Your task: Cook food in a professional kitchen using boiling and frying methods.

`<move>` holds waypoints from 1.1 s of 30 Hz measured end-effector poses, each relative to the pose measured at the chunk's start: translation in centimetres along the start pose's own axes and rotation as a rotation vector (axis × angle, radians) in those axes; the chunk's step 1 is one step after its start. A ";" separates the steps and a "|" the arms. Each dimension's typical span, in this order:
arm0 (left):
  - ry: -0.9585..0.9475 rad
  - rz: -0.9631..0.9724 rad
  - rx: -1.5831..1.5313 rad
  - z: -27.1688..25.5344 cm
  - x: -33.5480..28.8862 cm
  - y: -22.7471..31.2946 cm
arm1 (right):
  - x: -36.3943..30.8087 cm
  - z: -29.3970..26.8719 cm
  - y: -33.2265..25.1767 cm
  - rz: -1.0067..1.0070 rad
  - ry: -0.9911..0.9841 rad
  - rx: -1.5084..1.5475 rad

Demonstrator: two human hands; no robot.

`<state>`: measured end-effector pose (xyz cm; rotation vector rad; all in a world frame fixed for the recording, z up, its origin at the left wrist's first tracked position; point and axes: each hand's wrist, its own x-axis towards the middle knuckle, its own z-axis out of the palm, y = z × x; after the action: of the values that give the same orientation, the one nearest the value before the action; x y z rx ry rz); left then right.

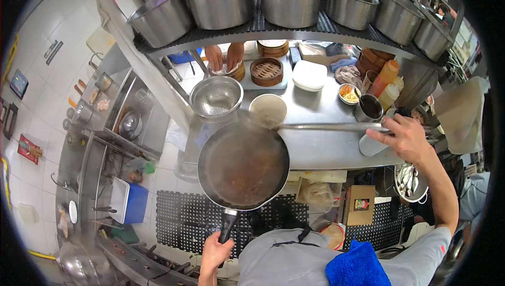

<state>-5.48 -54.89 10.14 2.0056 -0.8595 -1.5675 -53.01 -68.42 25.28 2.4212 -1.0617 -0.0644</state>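
Observation:
My left hand (214, 249) is closed round the black handle of a frying pan (210, 181), held up in front of the steel counter. A thin layer of brown sauce with reddish bits (244, 173) covers the pan's bottom, and steam hazes it. From the right, my right hand (405, 136) grips the end of a long-handled metal utensil (326, 126). Its head is smeared by motion over the pan's far rim, close to a white bowl (269, 108), so its shape cannot be made out. The bowl stands on the counter just beyond the pan.
Another person's hands (224, 57) work at a bamboo steamer beyond a steel colander (216, 96). White plates (309, 74), squeeze bottles (386, 78) and a dark sauce pot (369, 108) stand on the counter. Several steel pots (218, 2) line the overhead shelf.

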 end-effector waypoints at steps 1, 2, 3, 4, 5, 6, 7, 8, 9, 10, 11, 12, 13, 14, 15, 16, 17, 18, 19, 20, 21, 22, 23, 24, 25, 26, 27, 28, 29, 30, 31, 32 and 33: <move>-0.010 0.003 -0.029 0.0 0.0 -0.1 | 0.0 -0.3 0.1 0.022 0.008 -0.006; -0.020 0.005 -0.057 0.0 0.0 -0.2 | 0.2 -0.7 0.1 0.081 0.009 0.056; -0.022 0.005 -0.061 0.0 0.1 -0.4 | -0.1 -0.4 0.2 0.078 0.008 0.053; -0.028 0.007 -0.068 -0.1 0.3 -0.8 | -0.6 0.2 0.1 0.151 0.033 0.128; -0.034 0.008 -0.076 -0.1 0.3 -1.0 | -0.9 0.6 0.0 0.224 0.059 0.204; -0.031 0.006 -0.081 0.0 0.3 -1.0 | -0.9 0.7 -0.4 0.218 0.060 0.204; -0.023 0.014 -0.062 0.0 0.2 -0.9 | -0.9 0.8 -0.8 0.262 0.067 0.296; -0.015 0.021 -0.042 0.1 0.2 -0.8 | -0.9 0.9 -1.3 0.306 0.074 0.389; -0.007 0.017 -0.048 0.1 0.1 -0.8 | -0.9 1.0 -1.6 0.296 0.076 0.393; 0.003 0.019 -0.023 0.1 0.0 -0.8 | -0.9 1.2 -2.0 0.293 0.068 0.440; 0.014 0.021 0.002 0.1 -0.1 -0.7 | -0.9 1.4 -2.4 0.290 0.059 0.487; 0.023 0.014 -0.005 0.0 -0.1 -0.8 | -0.7 1.3 -3.1 0.275 0.065 0.526; 0.009 0.014 0.009 -0.1 0.1 -1.0 | -0.5 1.1 -3.8 0.263 0.064 0.532; -0.005 0.014 0.023 -0.2 0.2 -1.0 | -0.4 1.0 -4.7 0.286 -0.017 0.695; 0.008 0.003 0.014 -0.1 0.1 -0.8 | -0.2 1.0 -5.6 0.304 -0.100 0.858; 0.012 0.008 0.006 0.0 0.0 -0.6 | 0.1 0.9 -6.7 0.332 -0.145 0.960; 0.015 0.014 -0.003 0.1 -0.1 -0.6 | 0.4 0.9 -7.7 0.361 -0.192 1.060; 0.028 0.041 -0.040 0.1 0.1 -1.0 | 0.5 1.4 -8.3 0.317 -0.173 1.131; 0.027 0.034 -0.045 0.1 -0.1 -1.1 | 1.0 1.4 -8.7 0.313 -0.181 1.132; 0.043 0.031 -0.019 0.1 -0.2 -0.9 | 1.7 1.2 -9.1 0.351 -0.283 1.156; 0.059 0.031 0.008 0.0 -0.2 -0.7 | 2.2 1.2 -9.5 0.390 -0.381 1.177; 0.078 0.033 0.032 -0.2 0.0 -0.9 | 2.3 2.5 -9.7 0.295 -0.283 1.142; 0.076 0.031 0.029 -0.3 0.2 -1.1 | 2.8 2.1 -9.7 0.294 -0.287 1.140; 0.094 0.051 0.056 -0.4 0.4 -1.4 | 3.7 1.5 -9.7 0.350 -0.409 1.129; 0.113 0.070 0.082 -0.5 0.5 -1.6 | 4.4 1.2 -9.7 0.404 -0.531 1.115; 0.123 0.051 0.099 -0.5 0.5 -1.5 | 4.4 1.4 -9.8 0.400 -0.534 1.114; 0.124 0.049 0.095 -0.6 0.6 -1.7 | 4.4 1.7 -9.9 0.375 -0.477 1.121; 0.142 0.094 0.123 -0.7 0.9 -2.0 | 4.4 1.9 -10.0 0.351 -0.420 1.127; 0.159 0.139 0.150 -0.7 1.1 -2.2 | 4.3 1.8 -10.0 0.348 -0.422 1.126; 0.161 0.136 0.147 -0.7 1.2 -2.3 | 4.2 1.7 -10.0 0.335 -0.439 1.093; 0.169 0.138 0.139 -0.7 1.2 -2.3 | 4.1 1.6 -9.9 0.322 -0.455 1.060; 0.176 0.139 0.132 -0.7 1.2 -2.3 | 3.5 2.0 -9.9 0.318 -0.458 1.059; 0.173 0.140 0.129 -0.6 1.3 -2.2 | 2.8 2.6 -10.1 0.240 -0.329 1.037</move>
<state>-4.24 -54.32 7.89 2.0852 -1.0293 -1.2705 -44.81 -65.66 18.80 3.2094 -1.8700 0.2370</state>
